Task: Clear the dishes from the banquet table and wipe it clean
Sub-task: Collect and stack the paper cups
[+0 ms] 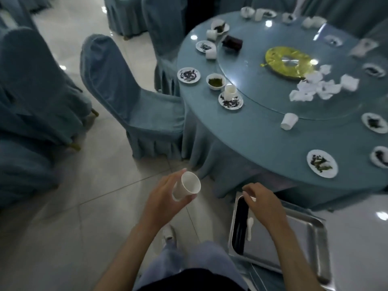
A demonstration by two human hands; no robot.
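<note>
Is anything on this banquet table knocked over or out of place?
Yes. A white cup lies on its side at the near edge of the glass turntable, and crumpled napkins are strewn across it beside the gold disc.

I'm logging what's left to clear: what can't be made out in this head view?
Head view only:
What, if anything, the right hand pinches above the metal tray: fingers cover it.
The far dishes across the table: blurred and too small.
The plate at the right edge: cut off by the frame.
</note>
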